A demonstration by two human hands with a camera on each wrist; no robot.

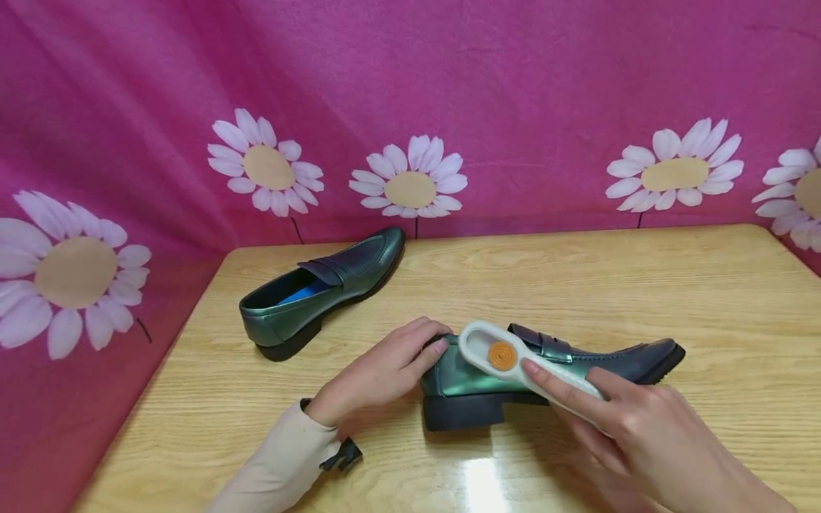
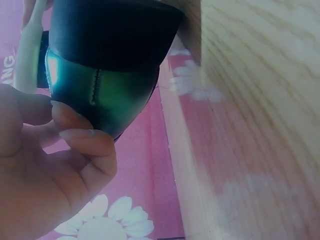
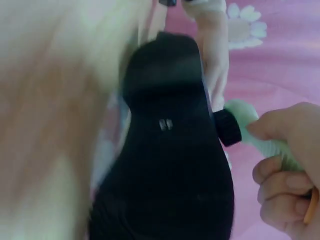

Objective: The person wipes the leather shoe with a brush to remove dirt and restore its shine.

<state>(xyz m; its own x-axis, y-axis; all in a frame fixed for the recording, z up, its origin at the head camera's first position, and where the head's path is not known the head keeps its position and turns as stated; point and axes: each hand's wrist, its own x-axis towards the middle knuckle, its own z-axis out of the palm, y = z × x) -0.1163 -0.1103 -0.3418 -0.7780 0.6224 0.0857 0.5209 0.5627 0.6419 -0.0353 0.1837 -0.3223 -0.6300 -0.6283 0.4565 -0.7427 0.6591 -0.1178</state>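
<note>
A dark green loafer (image 1: 474, 377) with a black sole and heel is held tilted on its side over the table, its toe to the right. My left hand (image 1: 391, 363) grips the back rim of its opening with thumb and fingers. In my right hand (image 1: 641, 427) is a white-handled shoe brush (image 1: 474, 345) with an orange disc on its head. The index finger lies along the handle. Black bristles (image 3: 227, 128) meet the loafer's side in the right wrist view, where the black sole (image 3: 170, 165) faces the camera. The left wrist view shows the green heel back (image 2: 110, 90).
A second green loafer (image 1: 308, 306) with a blue insole stands upright at the back left of the wooden table (image 1: 577, 278). Behind and left of the table hangs a pink cloth (image 1: 513, 85) printed with white flowers. A black strap (image 1: 343, 456) is at the left cuff.
</note>
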